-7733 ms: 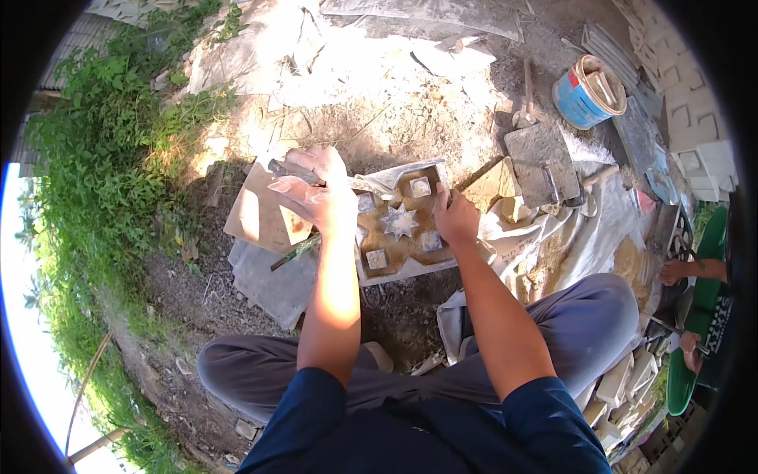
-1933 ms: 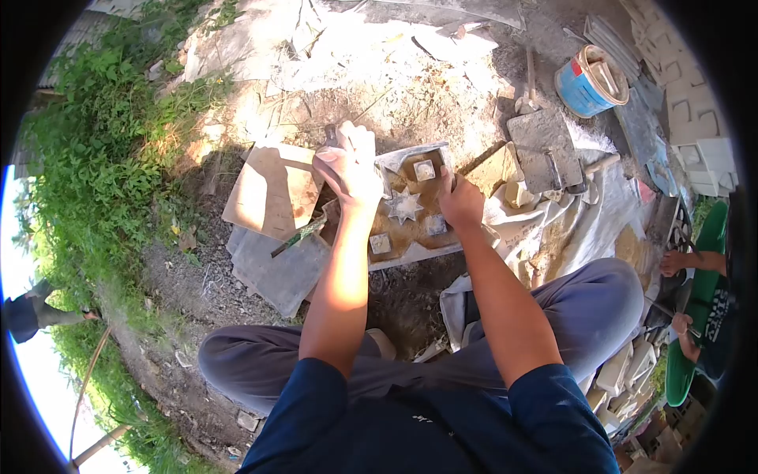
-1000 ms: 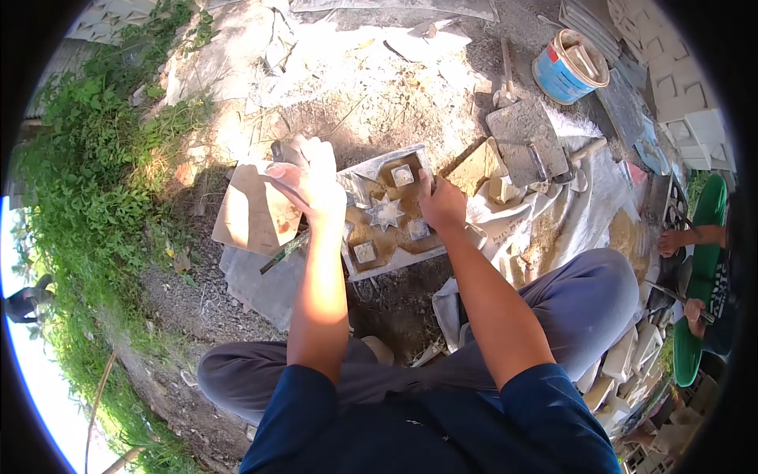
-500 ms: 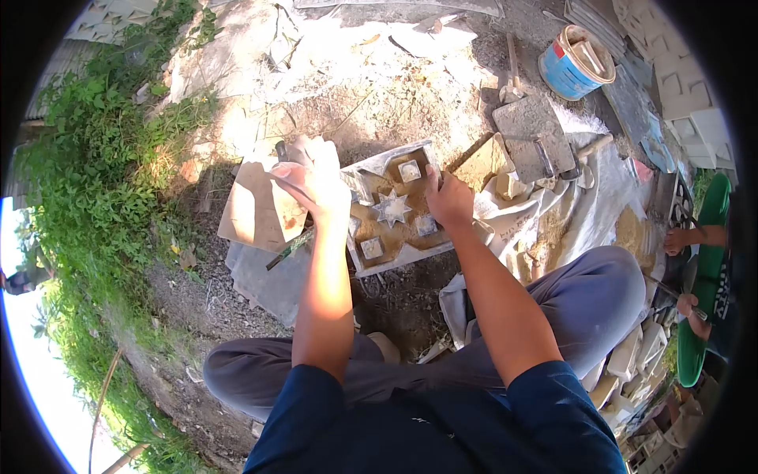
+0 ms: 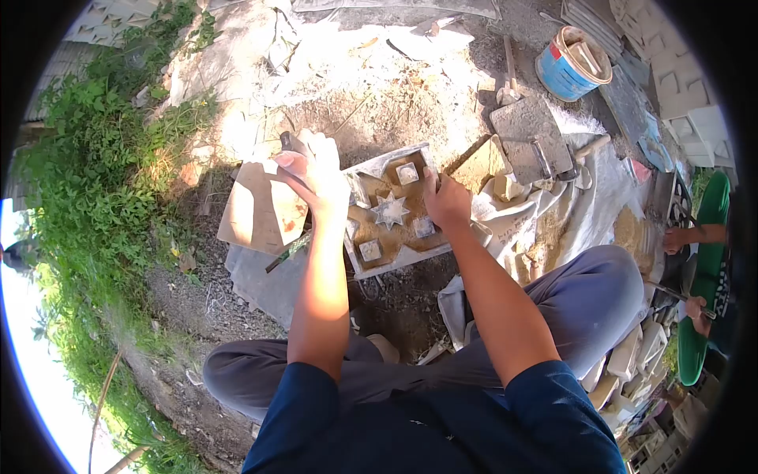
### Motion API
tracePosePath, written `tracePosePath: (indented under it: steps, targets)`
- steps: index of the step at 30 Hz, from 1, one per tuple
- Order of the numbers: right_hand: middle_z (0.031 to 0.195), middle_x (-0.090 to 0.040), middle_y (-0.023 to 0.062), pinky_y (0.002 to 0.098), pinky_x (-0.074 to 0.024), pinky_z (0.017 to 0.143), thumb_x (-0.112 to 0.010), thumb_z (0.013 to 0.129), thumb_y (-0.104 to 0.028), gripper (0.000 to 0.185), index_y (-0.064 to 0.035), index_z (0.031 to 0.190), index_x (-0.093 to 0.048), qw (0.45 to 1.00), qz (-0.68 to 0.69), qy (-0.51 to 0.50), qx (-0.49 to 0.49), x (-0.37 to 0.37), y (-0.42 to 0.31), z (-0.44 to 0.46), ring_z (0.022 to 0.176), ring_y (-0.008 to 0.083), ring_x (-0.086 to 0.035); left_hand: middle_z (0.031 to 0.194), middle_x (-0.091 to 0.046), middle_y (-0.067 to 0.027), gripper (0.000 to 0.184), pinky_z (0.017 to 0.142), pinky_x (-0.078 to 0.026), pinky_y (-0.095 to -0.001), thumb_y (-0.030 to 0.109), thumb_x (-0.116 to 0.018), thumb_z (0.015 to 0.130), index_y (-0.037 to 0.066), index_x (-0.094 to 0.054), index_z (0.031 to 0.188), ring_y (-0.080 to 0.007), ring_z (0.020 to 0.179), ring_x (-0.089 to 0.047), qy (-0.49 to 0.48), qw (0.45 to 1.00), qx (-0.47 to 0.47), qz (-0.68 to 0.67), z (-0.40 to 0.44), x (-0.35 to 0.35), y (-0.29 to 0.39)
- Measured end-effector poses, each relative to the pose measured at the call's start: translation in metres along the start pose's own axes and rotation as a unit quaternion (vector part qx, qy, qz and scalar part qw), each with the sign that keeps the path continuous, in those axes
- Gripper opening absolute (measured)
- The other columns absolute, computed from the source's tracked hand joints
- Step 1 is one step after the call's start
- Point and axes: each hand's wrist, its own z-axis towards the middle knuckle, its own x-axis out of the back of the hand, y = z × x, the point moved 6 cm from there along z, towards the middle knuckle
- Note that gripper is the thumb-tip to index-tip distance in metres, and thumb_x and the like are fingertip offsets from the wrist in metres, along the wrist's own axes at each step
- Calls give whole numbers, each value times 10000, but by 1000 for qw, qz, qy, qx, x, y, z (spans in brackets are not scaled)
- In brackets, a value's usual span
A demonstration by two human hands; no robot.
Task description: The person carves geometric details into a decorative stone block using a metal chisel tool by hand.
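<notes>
A metal-edged mould (image 5: 405, 257) lies in front of me, holding brown sandy material around an eight-pointed star block (image 5: 390, 210) and several small square blocks. My left hand (image 5: 317, 178), in bright sun at the mould's left side, is closed around a tool with a dark handle end (image 5: 292, 143); the rest of the tool is hidden by the hand. My right hand (image 5: 450, 202) grips the mould's right rim, thumb and fingers over the edge. Left of the mould, a flat tan board (image 5: 257, 207) lies under a narrow green strip (image 5: 290, 251).
A blue bucket (image 5: 572, 67) stands at the back right near a hammer (image 5: 509, 87). A flat metal plate with a handle (image 5: 530, 130) rests on sheeting (image 5: 553, 221). Plants (image 5: 103, 150) grow on the left. At far right, another person's hands (image 5: 695, 308) work by a green basin (image 5: 705, 316).
My left hand has turned slightly, so more of the dark handle end shows. The right hand stays on the mould's rim. The whole view has shifted very slightly.
</notes>
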Motion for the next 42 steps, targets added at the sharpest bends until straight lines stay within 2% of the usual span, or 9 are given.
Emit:
tracePosePath:
  steps: [9, 13, 17, 25, 26, 29, 34, 38, 42]
  targets:
    - [844, -702, 237, 523, -429, 914, -396, 1012, -500, 574, -21, 923, -699, 999, 5, 37, 16, 3, -1, -2, 880, 406, -674, 863, -478, -44, 558, 670, -440, -294, 579, -486, 999, 25, -459, 942, -145, 744, -465, -18, 993, 81, -87, 11, -16, 12]
    - [841, -703, 234, 525, -426, 904, -404, 1008, -502, 572, -20, 917, -699, 999, 21, 45, 18, 1, -1, 2, 867, 407, -674, 858, -485, -51, 526, 631, -419, -300, 562, -477, 1010, 45, -449, 916, -152, 713, -445, -48, 990, -59, 116, 18, -31, 35]
    - [842, -703, 238, 530, -426, 897, -405, 1008, -500, 571, -21, 914, -700, 999, 19, 42, 17, 3, 0, 1, 856, 417, -674, 758, -443, 1, 527, 571, -381, -272, 594, -418, 1015, 85, -453, 886, -107, 621, -411, -31, 993, 59, -96, 17, -29, 15]
    - [866, -704, 247, 524, -424, 922, -383, 1010, -519, 592, -21, 960, -698, 1000, 14, 23, 12, -6, 6, -6, 872, 418, -675, 687, -413, 35, 579, 502, -322, -241, 659, -393, 994, 132, -412, 755, -69, 568, -383, -76, 992, 46, -85, 14, -42, 24]
    - [866, -704, 246, 527, -424, 926, -380, 1010, -522, 595, -21, 967, -698, 999, 13, 32, 18, -7, 6, 0, 875, 418, -676, 837, -482, 7, 559, 537, -409, -252, 684, -391, 977, 135, -398, 1079, -85, 650, -465, -70, 991, 66, -91, 17, -39, 17]
    - [874, -704, 249, 533, -420, 932, -379, 1008, -531, 601, -23, 969, -697, 1000, 13, 18, -2, -2, 7, -9, 893, 414, -677, 1080, -553, -46, 830, 586, -516, -274, 740, -386, 935, 161, -255, 1515, -116, 758, -557, -92, 977, 131, -139, 18, -32, -6]
    - [836, -703, 238, 535, -416, 923, -391, 1009, -518, 593, -23, 904, -701, 998, 18, 57, 26, 2, -2, 6, 852, 426, -675, 1123, -508, -96, 874, 571, -498, -282, 738, -384, 940, 171, -125, 1553, -143, 734, -555, -96, 980, 153, -90, 37, -30, 3]
    - [872, -703, 245, 532, -414, 921, -388, 1009, -521, 593, -23, 931, -700, 999, 23, 32, 24, -2, -1, 0, 889, 417, -671, 734, -456, 3, 598, 517, -382, -254, 657, -384, 996, 74, -487, 914, -91, 601, -434, -32, 994, 76, -69, 18, -33, 28]
    - [918, -710, 234, 527, -413, 933, -382, 1009, -524, 597, -23, 962, -703, 1000, 5, 20, 3, 0, 4, 0, 928, 411, -667, 686, -457, 10, 598, 512, -385, -258, 628, -375, 1012, 61, -517, 885, -89, 578, -444, 83, 996, -14, 18, 29, -14, 25]
